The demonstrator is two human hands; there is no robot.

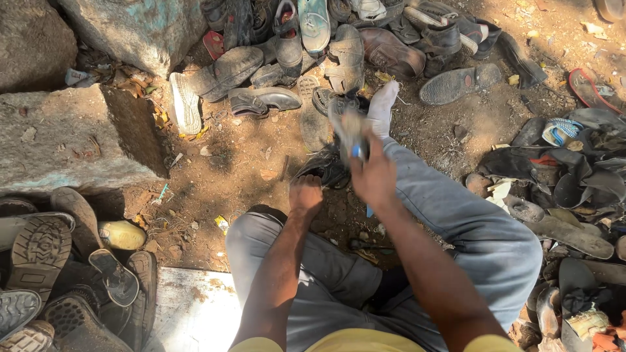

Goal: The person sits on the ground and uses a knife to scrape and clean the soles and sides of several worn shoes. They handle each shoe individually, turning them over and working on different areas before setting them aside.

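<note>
Centre frame: right hand [373, 175], arm extended, fingers clenched round a blurred grey shoe [347, 130] above them. Left hand [305, 194] lowered beside knee, fingers curled, holding nothing visible.

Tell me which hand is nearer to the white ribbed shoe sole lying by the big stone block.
Left. The left hand hangs low over the dirt, right of the white ribbed shoe sole. The right hand, holding a blurred grey shoe, is farther right, beyond the left.

Dappled sunlight — motion-blurred centre
</note>
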